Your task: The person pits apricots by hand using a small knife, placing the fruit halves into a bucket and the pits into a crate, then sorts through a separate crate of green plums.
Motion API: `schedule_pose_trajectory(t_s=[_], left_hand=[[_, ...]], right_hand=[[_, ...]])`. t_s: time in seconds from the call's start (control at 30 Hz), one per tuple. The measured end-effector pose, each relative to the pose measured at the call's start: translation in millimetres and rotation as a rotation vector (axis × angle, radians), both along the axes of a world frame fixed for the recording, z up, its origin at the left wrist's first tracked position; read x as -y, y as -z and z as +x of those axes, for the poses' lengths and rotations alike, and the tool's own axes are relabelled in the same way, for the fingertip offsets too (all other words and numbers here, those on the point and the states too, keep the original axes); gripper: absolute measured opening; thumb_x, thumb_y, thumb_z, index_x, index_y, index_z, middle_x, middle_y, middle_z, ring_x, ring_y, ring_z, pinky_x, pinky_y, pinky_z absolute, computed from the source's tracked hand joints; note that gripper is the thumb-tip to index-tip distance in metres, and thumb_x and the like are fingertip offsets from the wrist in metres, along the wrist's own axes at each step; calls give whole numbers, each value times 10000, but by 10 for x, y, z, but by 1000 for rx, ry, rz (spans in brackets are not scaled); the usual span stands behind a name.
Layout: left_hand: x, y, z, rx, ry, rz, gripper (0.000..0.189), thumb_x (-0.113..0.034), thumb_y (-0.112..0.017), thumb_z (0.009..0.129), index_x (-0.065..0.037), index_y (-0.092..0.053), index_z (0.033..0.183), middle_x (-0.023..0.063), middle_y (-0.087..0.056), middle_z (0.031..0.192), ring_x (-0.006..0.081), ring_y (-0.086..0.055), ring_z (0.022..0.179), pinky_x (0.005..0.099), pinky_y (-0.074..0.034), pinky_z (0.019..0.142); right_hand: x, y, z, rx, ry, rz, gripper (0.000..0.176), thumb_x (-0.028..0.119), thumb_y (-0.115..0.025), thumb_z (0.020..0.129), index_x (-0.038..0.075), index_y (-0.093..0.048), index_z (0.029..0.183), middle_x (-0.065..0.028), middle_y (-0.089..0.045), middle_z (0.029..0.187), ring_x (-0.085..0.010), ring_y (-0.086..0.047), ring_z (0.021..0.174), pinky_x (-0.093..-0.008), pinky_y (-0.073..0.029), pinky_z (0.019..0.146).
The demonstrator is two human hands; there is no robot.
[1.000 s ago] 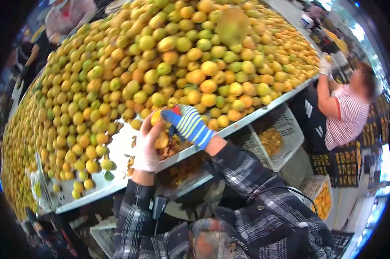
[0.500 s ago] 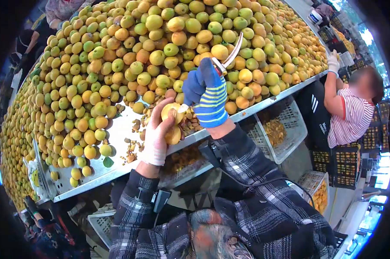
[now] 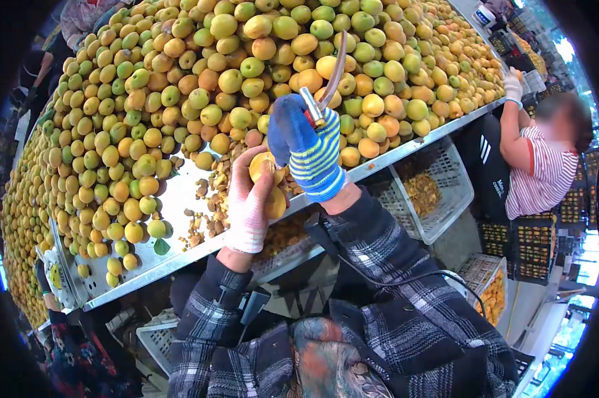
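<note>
My left hand (image 3: 247, 205), in a pale thin glove, is closed around a cut apricot (image 3: 277, 204), whose yellow halves show between thumb and fingers. My right hand (image 3: 312, 158), in a blue glove with yellow stripes, grips a curved knife (image 3: 337, 73). Its blade points up and away, over the heaped apricots (image 3: 180, 99). The right fingers overlap the apricot in this view, hiding part of it. Just beyond my left hand, brown pits (image 3: 206, 222) lie scattered on the metal table (image 3: 183, 192).
Below the table's raised rim (image 3: 140, 278) stand plastic crates (image 3: 439, 222), one with yellow fruit pieces. A person in a striped shirt (image 3: 545, 169) sits at the right. Another person's sleeve (image 3: 70, 345) shows at lower left near a white bag (image 3: 55, 268).
My right hand has shifted slightly left, and the knife blade has swung more upright. My left hand, still around the apricot, sits a little further right. At lower left, another person's arm has reached the white bag.
</note>
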State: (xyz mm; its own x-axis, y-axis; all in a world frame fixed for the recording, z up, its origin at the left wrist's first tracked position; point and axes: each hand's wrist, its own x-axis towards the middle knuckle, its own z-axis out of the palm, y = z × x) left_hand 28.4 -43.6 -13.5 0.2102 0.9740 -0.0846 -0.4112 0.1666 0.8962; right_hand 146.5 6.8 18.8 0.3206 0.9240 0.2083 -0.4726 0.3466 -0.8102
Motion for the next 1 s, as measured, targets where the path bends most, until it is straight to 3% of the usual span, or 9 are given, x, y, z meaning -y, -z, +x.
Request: schedule_pose_trajectory(t_s=[0.1,0.17,0.23,0.47,0.57,0.63,0.77,0.9,1.0], left_hand=[[45,-102,43,25,69,-96,364,-198,-533,928,-67,-441,1255,84,-537,1105,123,-525,930,255,-442,836],[20,-39,85,-337,-92,200,369,-224,-519,939,-61,-430,1259,77,-535,1082,117,-520,899,245,-443,793],[32,-23,93,-348,-96,234,377,-230,-501,946,-56,-416,1270,75,-535,1074,113,-514,888,241,-437,777],[10,174,90,-351,-154,351,388,-182,-492,923,-54,-407,1278,93,-507,1123,140,-488,975,281,-415,878],[4,54,67,-310,-112,284,391,-152,-494,912,-57,-405,1281,93,-502,1123,143,-490,970,286,-416,884],[-26,20,74,-295,-76,244,392,-135,-492,908,-59,-404,1282,91,-502,1119,141,-498,953,281,-422,871],[-11,20,94,-278,-38,119,396,-87,-482,891,-71,-411,1280,67,-504,1080,90,-471,781,222,-417,705],[-31,-29,108,-340,-79,253,385,-84,-482,892,-82,-419,1271,28,-514,984,60,-434,716,199,-387,645],[-4,-81,112,-419,-42,176,387,-99,-484,896,-87,-416,1277,26,-514,982,58,-432,705,193,-378,629]], right_hand=[[-58,35,56,-66,20,-38,287,340,-617,893,92,-607,748,52,-557,606,-11,-493,529,-207,-346,432],[-19,-102,152,-335,-231,-165,454,478,-550,906,202,-398,579,60,-368,475,-82,-334,372,-261,-259,355],[-110,14,209,-433,-274,-177,535,539,-530,895,218,-276,551,54,-241,465,-113,-224,356,-292,-182,344],[-163,97,208,-611,-284,-269,561,575,-521,883,222,-249,542,53,-203,470,-110,-193,367,-280,-153,359],[-126,31,157,-527,-304,-215,487,474,-578,889,207,-371,538,52,-233,472,-144,-230,354,-317,-182,353],[-139,44,17,179,156,-15,345,318,-620,884,147,-531,598,53,-337,474,-131,-351,371,-327,-263,363],[-151,192,76,69,83,-65,229,248,-614,886,64,-609,751,46,-526,564,-30,-490,506,-241,-348,436],[-117,5,80,-370,-161,-200,388,355,-583,918,158,-449,612,42,-412,458,-65,-381,355,-257,-283,328],[-171,49,112,-414,-162,-264,510,480,-531,915,211,-309,543,41,-298,418,-106,-253,304,-285,-204,296]])
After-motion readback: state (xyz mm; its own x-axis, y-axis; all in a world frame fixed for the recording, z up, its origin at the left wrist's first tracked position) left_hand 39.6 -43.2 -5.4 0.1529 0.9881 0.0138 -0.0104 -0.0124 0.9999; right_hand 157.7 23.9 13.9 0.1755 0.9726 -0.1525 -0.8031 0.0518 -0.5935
